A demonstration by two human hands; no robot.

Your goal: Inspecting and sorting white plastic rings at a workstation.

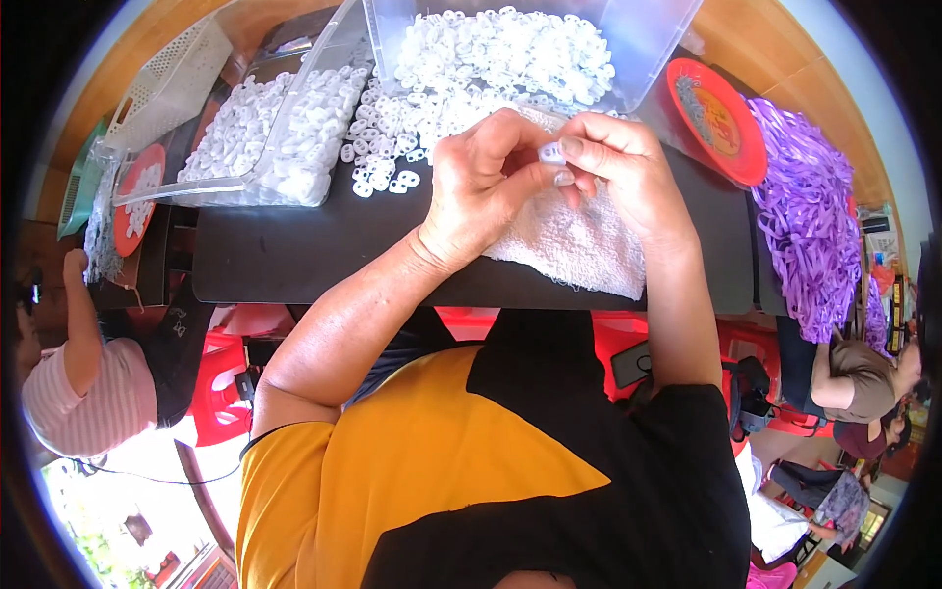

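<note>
Over a white towel (589, 243) on the dark table, my two hands meet fingertip to fingertip. A small white plastic piece (551, 153) is pinched between them; it looks like the loose two-holed white pieces (376, 175) scattered on the table. My left hand (476, 187) is closed, its thumb and fingers at the piece's left side. From the right, my right hand (628, 172) pinches the piece with thumb and forefinger. My fingers cover part of it, so whether anything else is attached cannot be made out.
A clear bin (648, 59) of white pieces stands at the back; another clear bin (245, 191) is at left. Right are a red plate (751, 147) with small metal-grey parts and a heap of purple straps (805, 206). Other people sit left and right.
</note>
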